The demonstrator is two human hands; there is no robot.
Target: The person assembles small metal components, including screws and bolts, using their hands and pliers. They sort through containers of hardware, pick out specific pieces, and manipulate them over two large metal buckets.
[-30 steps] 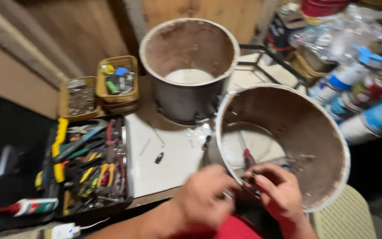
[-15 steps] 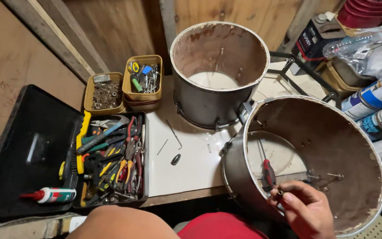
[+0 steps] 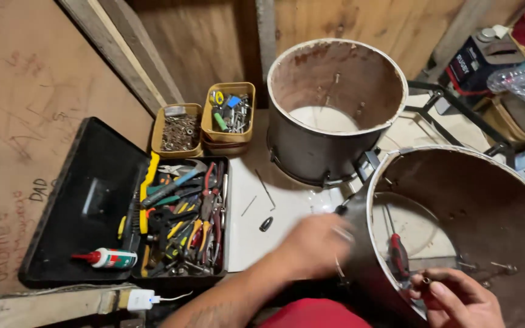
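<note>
Big dark metal drum shell (image 3: 487, 200) fills lower right, lying open toward the camera, its near rim running past the bottom and right frame edges. No free room on that side.

Second drum shell, grey outside and rusty brown inside (image 3: 335, 97), stands upright behind it. The two shells nearly touch at a lug (image 3: 366, 164).

White tabletop (image 3: 281, 200) between the shells and the open black tool case (image 3: 86, 200) is the only clear patch. On it lie only a thin rod (image 3: 265, 189), a shorter pin (image 3: 248, 206) and a small dark bit (image 3: 266, 224).

The case tray (image 3: 180, 222) is crammed with pliers and screwdrivers. A white glue bottle with red cap (image 3: 107, 259) lies in the lid. Two yellow tins of screws and bits (image 3: 205, 121) sit just behind the case.

Left hand (image 3: 314, 246) is motion-blurred on the outside of the big shell's near-left rim; can't tell if fingers are closed or what they hold.

Right hand (image 3: 460, 297) is inside the shell at the bottom edge, fingers pinched on a small dark metal nut (image 3: 425, 280). Red-handled screwdriver (image 3: 398, 252) lies on the shell's inner wall just left of that hand, not touching.

Versus 0.5 s ago: left hand was out of frame, now up at the rim. Right hand is in the same spot; screwdriver unmoved.
</note>
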